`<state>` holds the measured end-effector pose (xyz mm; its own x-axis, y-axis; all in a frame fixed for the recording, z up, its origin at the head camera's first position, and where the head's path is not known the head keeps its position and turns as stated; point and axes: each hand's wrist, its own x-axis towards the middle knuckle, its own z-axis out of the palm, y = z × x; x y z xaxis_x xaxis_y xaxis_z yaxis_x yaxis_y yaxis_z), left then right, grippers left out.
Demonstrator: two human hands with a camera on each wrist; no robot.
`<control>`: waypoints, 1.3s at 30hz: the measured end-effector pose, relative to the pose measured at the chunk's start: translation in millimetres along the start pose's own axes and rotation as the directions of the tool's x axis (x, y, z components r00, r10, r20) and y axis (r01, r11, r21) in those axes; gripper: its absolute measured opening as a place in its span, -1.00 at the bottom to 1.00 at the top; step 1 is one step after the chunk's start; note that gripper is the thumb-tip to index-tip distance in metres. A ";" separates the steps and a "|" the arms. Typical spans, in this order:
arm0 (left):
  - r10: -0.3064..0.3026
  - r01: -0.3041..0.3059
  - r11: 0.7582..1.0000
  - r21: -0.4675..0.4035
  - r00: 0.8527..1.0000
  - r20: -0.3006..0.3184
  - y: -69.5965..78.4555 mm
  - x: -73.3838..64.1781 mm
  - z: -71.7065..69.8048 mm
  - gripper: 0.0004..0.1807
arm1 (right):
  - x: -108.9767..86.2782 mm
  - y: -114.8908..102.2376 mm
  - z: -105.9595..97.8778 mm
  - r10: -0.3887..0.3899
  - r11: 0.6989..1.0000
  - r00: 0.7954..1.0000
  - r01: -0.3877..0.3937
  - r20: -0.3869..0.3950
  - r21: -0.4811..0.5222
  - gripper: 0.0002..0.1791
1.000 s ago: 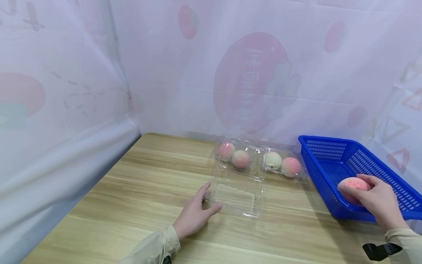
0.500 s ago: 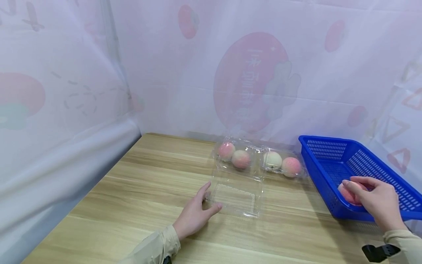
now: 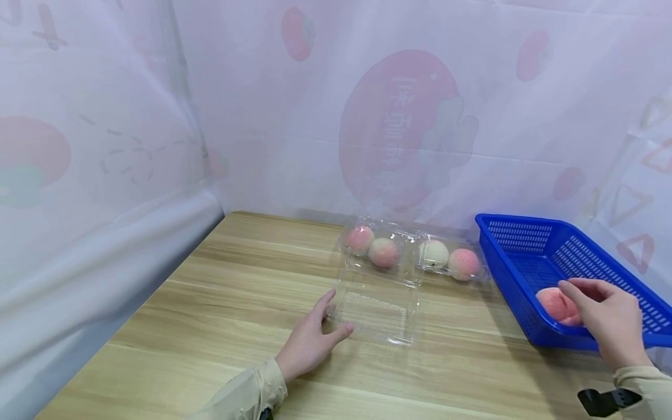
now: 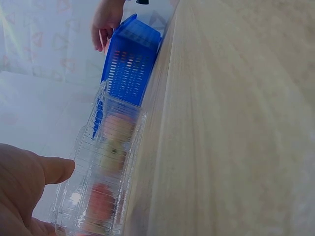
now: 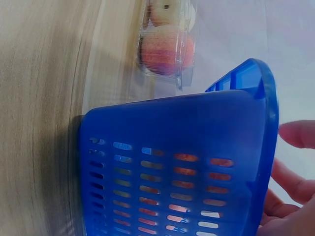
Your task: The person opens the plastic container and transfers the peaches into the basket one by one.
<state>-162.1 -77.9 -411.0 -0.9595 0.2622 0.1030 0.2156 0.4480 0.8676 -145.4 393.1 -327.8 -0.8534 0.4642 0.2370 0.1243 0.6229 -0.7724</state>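
Note:
My left hand [image 3: 313,338] lies with its fingers spread at the left edge of an opened clear plastic clamshell box [image 3: 378,315]. In the left wrist view its thumb [image 4: 58,169] stands beside the clear wall. Two pink peaches [image 3: 384,253] sit in the box's far half. Over the near end of a blue basket [image 3: 517,300] is my right hand [image 3: 611,315], its fingers loosely bent and apart from a pink peach [image 3: 557,305] inside. Through the slots in the right wrist view, reddish fruit [image 5: 184,171] shows, while the fingertips [image 5: 295,133] stay beyond the rim.
A second clear box [image 3: 457,251] with a pale peach and a pink peach stands between the opened box and the basket. The wooden table [image 3: 220,315] ends at a printed white cloth [image 3: 273,146] behind and at the left.
My right hand has let go of the peach, which has sunk lower into the basket. The fingers have lifted slightly away to the right. My left hand and the clear boxes stay put.

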 end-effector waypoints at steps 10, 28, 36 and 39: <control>0.001 -0.001 1.000 0.003 1.000 -0.006 -0.6 0.0 0.3 -0.11 | -6.4 -6.2 -0.6 0.020 1.000 0.999 -0.020 -0.039 -0.004 -0.37; -0.003 0.003 1.000 -0.004 1.000 0.003 0.0 -0.3 -0.7 -0.10 | -39.7 -40.7 14.0 -0.051 0.993 0.998 0.047 0.041 0.112 -0.56; 0.005 -0.005 1.000 -0.008 1.000 0.006 -0.1 -0.2 -0.6 -0.10 | -53.3 -60.0 31.5 -0.101 0.977 0.993 0.087 0.065 0.196 -0.60; 0.006 -0.006 1.000 -0.007 1.000 0.006 -0.2 -0.2 -0.6 -0.10 | -59.4 -66.1 39.4 -0.105 0.970 0.988 0.077 0.113 0.229 -0.60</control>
<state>-162.0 -78.6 -411.0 -0.9571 0.2699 0.1056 0.2203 0.4406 0.8703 -122.8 299.6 -314.0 -0.9137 0.3216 0.2485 -0.0610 0.4961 -0.8661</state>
